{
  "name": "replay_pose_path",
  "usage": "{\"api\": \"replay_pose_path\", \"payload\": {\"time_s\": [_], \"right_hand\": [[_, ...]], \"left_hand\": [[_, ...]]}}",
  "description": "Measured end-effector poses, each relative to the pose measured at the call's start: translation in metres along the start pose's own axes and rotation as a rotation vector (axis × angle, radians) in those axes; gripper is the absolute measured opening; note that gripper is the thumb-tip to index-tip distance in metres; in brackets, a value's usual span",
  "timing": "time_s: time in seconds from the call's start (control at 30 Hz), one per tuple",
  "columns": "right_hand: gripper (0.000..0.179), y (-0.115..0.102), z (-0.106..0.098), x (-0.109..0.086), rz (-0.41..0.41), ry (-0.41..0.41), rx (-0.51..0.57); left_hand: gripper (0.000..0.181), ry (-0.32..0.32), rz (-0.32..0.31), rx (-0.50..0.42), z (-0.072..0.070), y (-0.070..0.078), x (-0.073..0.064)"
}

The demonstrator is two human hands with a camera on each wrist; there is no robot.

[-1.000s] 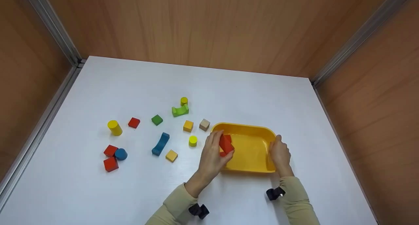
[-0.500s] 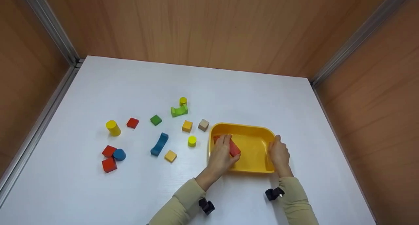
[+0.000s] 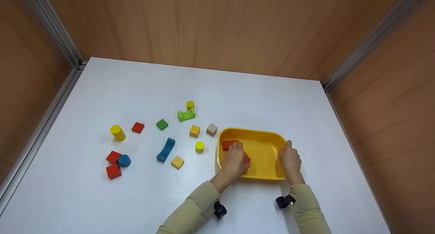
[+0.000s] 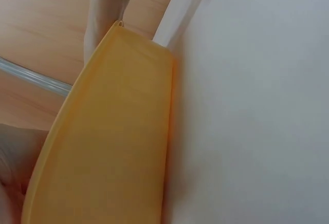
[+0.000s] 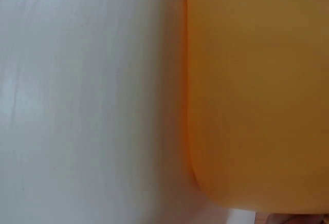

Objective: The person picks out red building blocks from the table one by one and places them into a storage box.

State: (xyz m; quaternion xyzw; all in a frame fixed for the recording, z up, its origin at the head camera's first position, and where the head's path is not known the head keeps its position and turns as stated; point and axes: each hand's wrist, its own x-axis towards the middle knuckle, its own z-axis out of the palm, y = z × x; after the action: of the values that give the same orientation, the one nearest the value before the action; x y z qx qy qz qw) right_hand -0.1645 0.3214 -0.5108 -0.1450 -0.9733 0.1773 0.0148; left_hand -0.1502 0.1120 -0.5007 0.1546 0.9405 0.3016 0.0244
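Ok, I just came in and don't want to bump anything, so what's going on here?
Someone is handling a yellow tray and some toy blocks. Their right hand grips the tray's right end, while their left hand is inside it, holding a red block. Another red block lies in the tray by that hand. More pieces, including a blue curved block and a tall yellow cylinder, are spread on the white table left of the tray.

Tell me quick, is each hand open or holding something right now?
Left hand: closed, holding a red block inside the yellow tray.
Right hand: closed, holding the yellow tray's right side.
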Motion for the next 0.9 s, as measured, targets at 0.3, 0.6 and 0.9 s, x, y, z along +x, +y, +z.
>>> {"api": "replay_pose_path", "payload": {"time_s": [0.3, 0.6, 0.9], "right_hand": [[0.021, 0.0007, 0.0012, 0.0007, 0.006, 0.003, -0.007], [0.023, -0.0002, 0.0002, 0.0009, 0.027, -0.011, -0.009], [0.02, -0.001, -0.001, 0.0004, 0.009, -0.008, -0.002]], "left_hand": [[0.063, -0.044, 0.011, 0.141, 0.007, -0.001, 0.004], [0.055, -0.063, 0.025, 0.195, 0.0067, -0.0001, 0.0053], [0.051, -0.085, 0.024, 0.227, 0.0049, -0.0001, 0.0049]]}}
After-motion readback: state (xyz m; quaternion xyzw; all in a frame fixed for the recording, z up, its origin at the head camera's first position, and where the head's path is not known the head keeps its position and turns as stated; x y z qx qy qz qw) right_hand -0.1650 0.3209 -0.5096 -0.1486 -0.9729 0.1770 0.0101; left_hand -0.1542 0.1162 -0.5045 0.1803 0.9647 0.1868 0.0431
